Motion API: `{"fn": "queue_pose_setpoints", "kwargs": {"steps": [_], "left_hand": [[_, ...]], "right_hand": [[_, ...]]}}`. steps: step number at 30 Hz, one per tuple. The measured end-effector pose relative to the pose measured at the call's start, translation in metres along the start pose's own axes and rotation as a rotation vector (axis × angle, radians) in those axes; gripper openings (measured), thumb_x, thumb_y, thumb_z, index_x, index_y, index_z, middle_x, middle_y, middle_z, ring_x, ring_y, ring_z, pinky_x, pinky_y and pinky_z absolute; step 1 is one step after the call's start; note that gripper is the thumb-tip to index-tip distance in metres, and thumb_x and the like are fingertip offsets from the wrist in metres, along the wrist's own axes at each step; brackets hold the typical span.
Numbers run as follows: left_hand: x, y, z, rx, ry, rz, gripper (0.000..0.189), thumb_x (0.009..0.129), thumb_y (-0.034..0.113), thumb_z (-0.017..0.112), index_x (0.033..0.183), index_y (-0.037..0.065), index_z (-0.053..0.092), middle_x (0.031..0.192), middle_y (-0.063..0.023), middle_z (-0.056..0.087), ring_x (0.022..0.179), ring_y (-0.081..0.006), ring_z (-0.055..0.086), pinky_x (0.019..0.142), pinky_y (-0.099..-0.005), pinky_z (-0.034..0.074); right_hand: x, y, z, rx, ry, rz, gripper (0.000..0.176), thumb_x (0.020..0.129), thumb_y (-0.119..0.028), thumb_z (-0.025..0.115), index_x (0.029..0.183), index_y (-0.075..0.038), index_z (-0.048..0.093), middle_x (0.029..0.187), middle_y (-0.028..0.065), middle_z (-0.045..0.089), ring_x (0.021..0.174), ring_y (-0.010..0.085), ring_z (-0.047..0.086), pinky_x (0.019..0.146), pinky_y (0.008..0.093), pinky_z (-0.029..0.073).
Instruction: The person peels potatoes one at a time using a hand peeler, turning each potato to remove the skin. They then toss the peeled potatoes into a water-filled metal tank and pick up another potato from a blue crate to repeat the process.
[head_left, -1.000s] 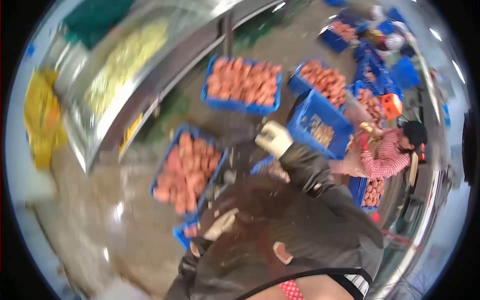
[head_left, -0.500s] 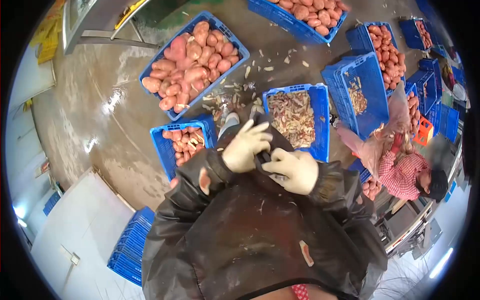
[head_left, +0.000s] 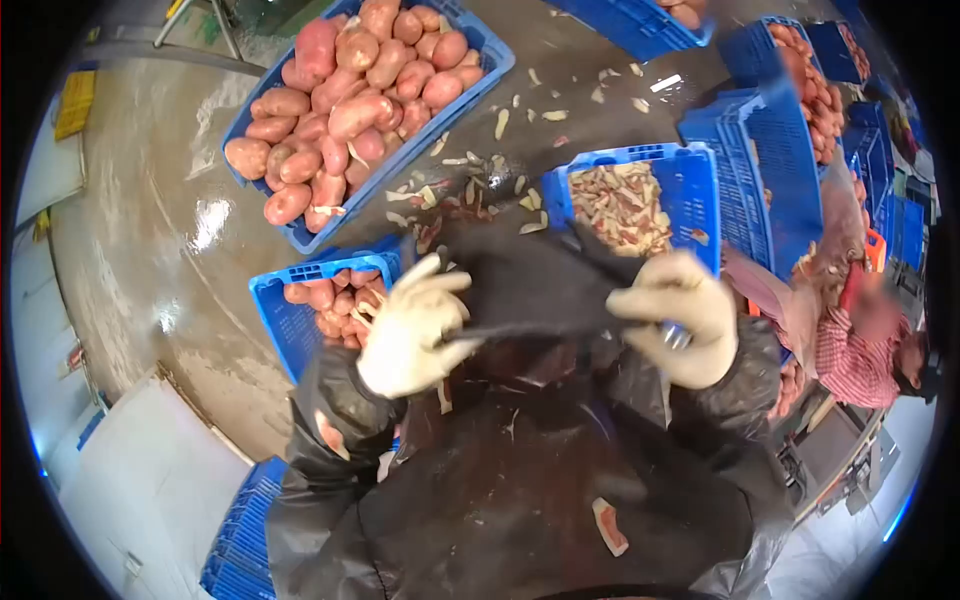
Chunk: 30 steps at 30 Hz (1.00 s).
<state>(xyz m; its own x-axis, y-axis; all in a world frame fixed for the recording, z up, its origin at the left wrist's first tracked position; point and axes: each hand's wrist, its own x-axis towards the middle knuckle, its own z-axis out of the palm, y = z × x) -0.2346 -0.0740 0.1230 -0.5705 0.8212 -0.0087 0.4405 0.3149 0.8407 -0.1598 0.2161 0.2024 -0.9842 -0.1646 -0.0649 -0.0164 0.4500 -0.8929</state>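
Observation:
My left hand [head_left: 415, 330], in a pale glove, grips one edge of a black apron flap [head_left: 530, 285]. My right hand [head_left: 680, 315], also gloved, grips the other edge, with a small metal piece showing under its fingers. The flap is stretched between the two hands above my lap. Bits of peel stick to the dark apron [head_left: 520, 500] lower down. Just beyond my left hand stands a small blue crate of reddish potatoes [head_left: 320, 300]. Beyond my right hand is a blue crate of peelings [head_left: 630, 205].
A large blue crate piled with reddish potatoes [head_left: 360, 90] stands at the far left on a wet floor [head_left: 170, 250] strewn with peel. Empty and filled blue crates [head_left: 770, 170] stand at the right. Another person in a red checked shirt [head_left: 860, 350] works at the right edge.
My hands have moved apart and forward, pulling the black flap taut between them. The view has dropped closer to the crates in front.

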Motion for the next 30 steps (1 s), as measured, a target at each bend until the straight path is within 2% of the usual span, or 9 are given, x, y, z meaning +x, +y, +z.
{"fn": "queue_pose_setpoints", "kwargs": {"steps": [6,11,13,17,20,23,25,27,30], "left_hand": [[-0.009,-0.066,0.000,0.204,-0.011,0.025,0.023,0.059,-0.003,0.068,0.073,0.007,0.053,0.073,-0.0096,0.059,0.090,-0.0303,0.063,0.100,-0.0508,0.036],[-0.032,-0.037,0.004,0.262,0.251,-0.111,0.020,0.066,-0.004,0.068,0.079,0.004,0.055,0.073,-0.0098,0.058,0.071,-0.0213,0.062,0.073,-0.0314,0.049],[-0.046,-0.016,-0.001,0.196,0.348,-0.082,0.022,0.066,0.003,0.072,0.081,0.003,0.056,0.076,-0.0129,0.060,0.070,-0.0292,0.060,0.061,-0.0370,0.046],[-0.086,0.048,-0.022,0.377,0.476,0.274,0.033,0.062,-0.003,0.070,0.093,-0.003,0.059,0.081,-0.0132,0.059,0.069,-0.0214,0.055,0.062,-0.0289,0.044],[-0.135,0.099,-0.015,0.410,0.576,0.465,0.041,0.059,-0.003,0.070,0.098,-0.005,0.058,0.082,-0.0164,0.058,0.070,-0.0239,0.053,0.062,-0.0326,0.043],[-0.181,0.166,-0.019,0.732,0.298,0.560,0.043,0.066,0.016,0.075,0.097,-0.007,0.057,0.073,-0.0133,0.058,0.064,-0.0250,0.052,0.057,-0.0324,0.040],[-0.191,0.184,0.006,0.669,0.527,0.806,0.044,0.069,0.024,0.074,0.095,-0.008,0.058,0.067,-0.0110,0.056,0.060,-0.0251,0.050,0.056,-0.0344,0.039],[-0.206,0.212,0.014,0.690,0.435,0.667,0.041,0.069,0.025,0.073,0.093,-0.005,0.059,0.065,-0.0087,0.054,0.059,-0.0235,0.049,0.056,-0.0354,0.038],[-0.206,0.219,0.036,0.924,0.440,0.449,0.038,0.062,0.029,0.077,0.087,0.004,0.062,0.063,-0.0072,0.053,0.057,-0.0269,0.050,0.055,-0.0373,0.038]], "right_hand": [[-0.001,0.057,0.017,-0.224,0.162,-0.212,0.035,0.062,0.012,0.062,0.095,0.000,0.064,0.093,0.0116,0.058,0.083,0.0217,0.058,0.071,0.0291,0.046],[-0.031,0.040,0.015,-0.314,0.253,-0.159,0.035,0.064,0.008,0.065,0.097,-0.001,0.065,0.086,0.0105,0.059,0.075,0.0208,0.059,0.065,0.0281,0.046],[-0.059,0.023,0.008,-0.337,0.310,-0.188,0.035,0.064,0.006,0.066,0.098,-0.002,0.065,0.086,0.0105,0.058,0.074,0.0203,0.058,0.064,0.0281,0.046],[-0.133,-0.023,0.006,-0.432,0.505,-0.351,0.036,0.064,0.001,0.069,0.100,0.001,0.065,0.086,0.0099,0.057,0.074,0.0192,0.057,0.062,0.0279,0.046],[-0.198,-0.051,0.019,-0.524,0.735,-0.588,0.027,0.067,-0.005,0.070,0.093,0.002,0.067,0.084,0.0097,0.057,0.072,0.0178,0.058,0.061,0.0262,0.045],[-0.266,-0.076,0.021,-0.518,0.738,-0.678,0.027,0.066,-0.004,0.068,0.092,0.001,0.068,0.086,0.0123,0.060,0.068,0.0164,0.058,0.057,0.0252,0.045],[-0.300,-0.084,0.020,-0.515,0.741,-0.685,0.031,0.065,-0.001,0.067,0.096,0.001,0.067,0.086,0.0119,0.060,0.069,0.0161,0.058,0.054,0.0249,0.044],[-0.316,-0.077,0.032,-0.340,0.722,-0.617,0.044,0.062,0.005,0.070,0.105,-0.001,0.063,0.087,0.0111,0.060,0.074,0.0207,0.058,0.062,0.0304,0.047],[-0.320,-0.063,0.047,-0.289,0.696,-0.494,0.033,0.064,0.004,0.069,0.095,-0.003,0.062,0.090,0.0077,0.062,0.084,0.0233,0.059,0.072,0.0311,0.048]]}}
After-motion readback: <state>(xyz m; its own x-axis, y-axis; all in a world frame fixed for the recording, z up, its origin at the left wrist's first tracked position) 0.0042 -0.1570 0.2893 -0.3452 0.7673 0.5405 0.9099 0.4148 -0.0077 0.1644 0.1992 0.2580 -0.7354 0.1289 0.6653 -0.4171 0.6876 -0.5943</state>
